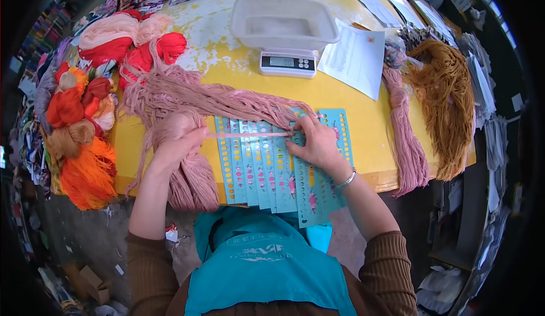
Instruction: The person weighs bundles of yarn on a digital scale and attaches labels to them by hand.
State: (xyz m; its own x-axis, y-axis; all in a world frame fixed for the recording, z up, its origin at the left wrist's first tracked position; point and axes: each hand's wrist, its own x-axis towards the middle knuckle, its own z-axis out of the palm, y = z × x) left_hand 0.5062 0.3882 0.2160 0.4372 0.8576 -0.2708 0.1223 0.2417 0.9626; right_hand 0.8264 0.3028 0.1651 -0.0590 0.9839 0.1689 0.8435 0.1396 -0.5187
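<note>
Between my two hands a thin pink strand of thread (244, 135) is stretched almost level. My left hand (188, 141) is closed on its left end, above a bundled dusty-pink skein (190, 182). At the other end my right hand (314, 141) pinches the strand near the top of a teal card (305, 185). Several such cards with rows of punched holes and pink flower prints lie overlapped like a fan at the table's front edge. A long loose hank of dusty-pink thread (221, 97) runs across just above them, its right end by my right fingers.
A white digital scale (288, 64) carries a clear plastic tub (284, 41). Right of it lie a printed sheet (353, 60), a pink skein (404, 131) and a mustard-brown hank (445, 112). Red skeins (108, 49) and orange thread (88, 171) crowd the left side.
</note>
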